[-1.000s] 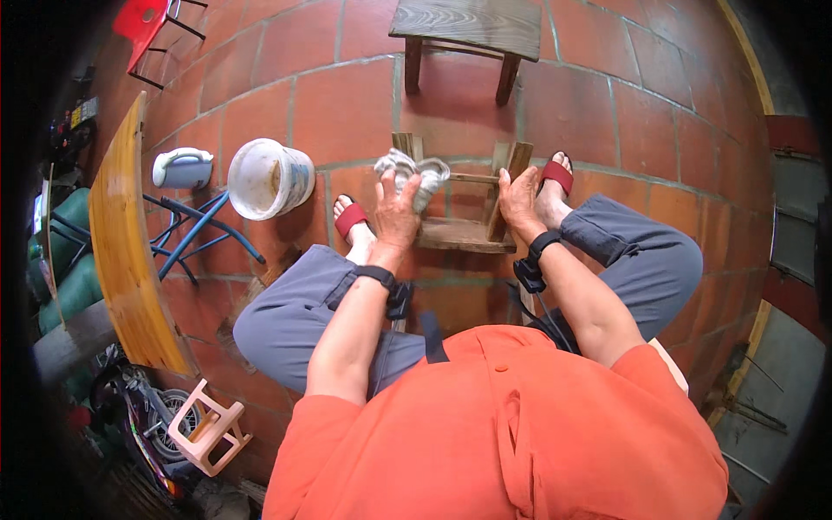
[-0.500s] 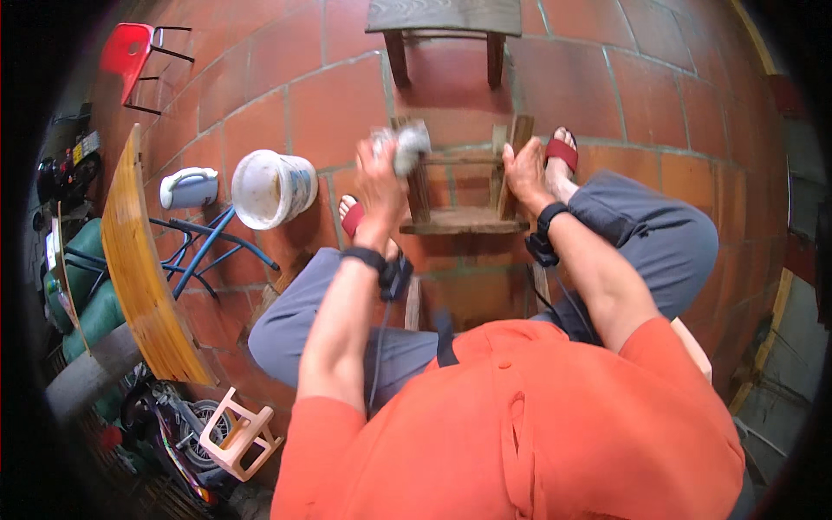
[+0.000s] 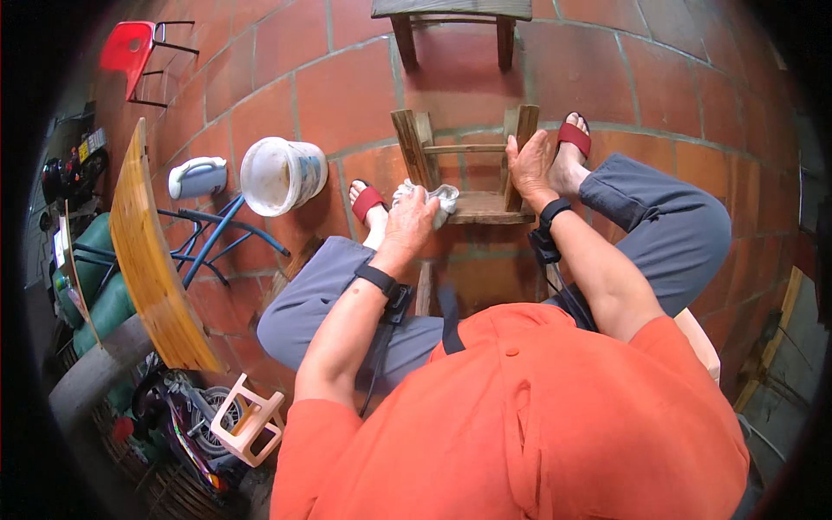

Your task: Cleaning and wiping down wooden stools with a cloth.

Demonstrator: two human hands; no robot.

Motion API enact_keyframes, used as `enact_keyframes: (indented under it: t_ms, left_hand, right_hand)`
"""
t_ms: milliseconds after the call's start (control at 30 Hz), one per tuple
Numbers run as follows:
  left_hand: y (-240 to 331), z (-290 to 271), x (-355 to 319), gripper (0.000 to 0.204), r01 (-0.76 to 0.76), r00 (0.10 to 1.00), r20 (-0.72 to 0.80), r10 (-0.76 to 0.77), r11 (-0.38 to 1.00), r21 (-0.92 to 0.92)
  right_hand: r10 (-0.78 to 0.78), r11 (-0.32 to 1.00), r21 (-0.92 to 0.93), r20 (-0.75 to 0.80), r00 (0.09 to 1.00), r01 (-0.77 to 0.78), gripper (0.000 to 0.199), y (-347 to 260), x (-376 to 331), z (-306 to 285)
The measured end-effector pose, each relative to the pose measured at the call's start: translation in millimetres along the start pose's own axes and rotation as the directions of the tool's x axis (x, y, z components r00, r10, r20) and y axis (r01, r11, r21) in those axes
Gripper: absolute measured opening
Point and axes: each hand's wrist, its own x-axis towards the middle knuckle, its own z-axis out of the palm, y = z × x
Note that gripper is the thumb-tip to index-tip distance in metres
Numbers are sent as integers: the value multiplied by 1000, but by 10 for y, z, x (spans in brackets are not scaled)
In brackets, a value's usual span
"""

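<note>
A small wooden stool lies between my feet with its legs pointing away from me. My left hand is closed on a crumpled white rag, pressed against the stool's near left corner. My right hand rests along the stool's right leg, fingers stretched out and thumb apart, steadying contact at its outer side. Part of the seat's left end is hidden behind the rag and hand.
A second dark wooden stool stands ahead. To the left are a white bucket, a pale blue jug, a folding table with blue legs, a red chair and a pale plastic stool. Red sandals are on my feet.
My left hand has drawn the rag toward me, from the far end of the stool's left leg to its near left corner. My right hand stays by the right leg.
</note>
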Motion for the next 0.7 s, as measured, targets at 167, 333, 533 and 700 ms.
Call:
enact_keyframes:
  t_ms: [167,333,533,700]
  left_hand:
    - [-309,-535,447,51,191,890,-396,-228,973,-130]
    - [-422,-481,732,47,199,847,-480,-227,974,-109]
    - [-194,284,-31,42,3,954,-298,-30,996,-92]
    - [-209,-153,161,38,48,999,-22,-50,995,-91]
  right_hand:
    - [33,999,11,3,999,-33,50,69,97,9]
    - [-10,1000,21,-16,1000,10,50,4,-17,66]
    - [27,998,50,-4,1000,-27,51,-67,-28,10]
    - [49,998,34,19,999,-50,52,65,20,27]
